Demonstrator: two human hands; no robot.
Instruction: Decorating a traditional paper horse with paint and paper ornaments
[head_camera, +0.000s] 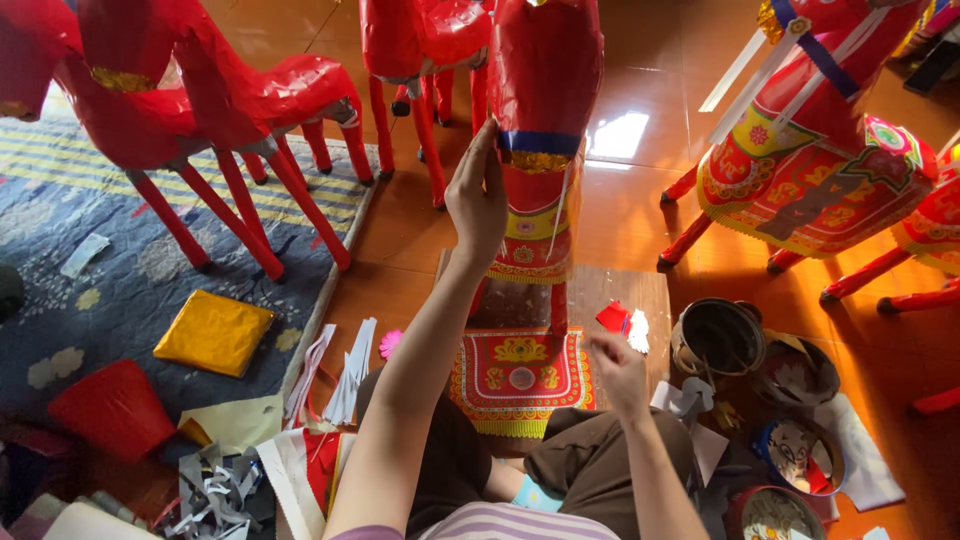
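Glossy orange floor (640, 90) carries rows of red paper horses. At its middle stands one red paper horse (545, 70); the left hand (478, 200) lies flat against its side, steadying it, while below it the right hand (618, 368) pinches something too small to tell beside a patterned paper panel (520, 380).

Floor: glossy orange-brown tiles (640, 215), with a bright patch of reflected light (618, 134). Blue patterned rug (95, 255) with striped border covers left side. No walls or windows visible.
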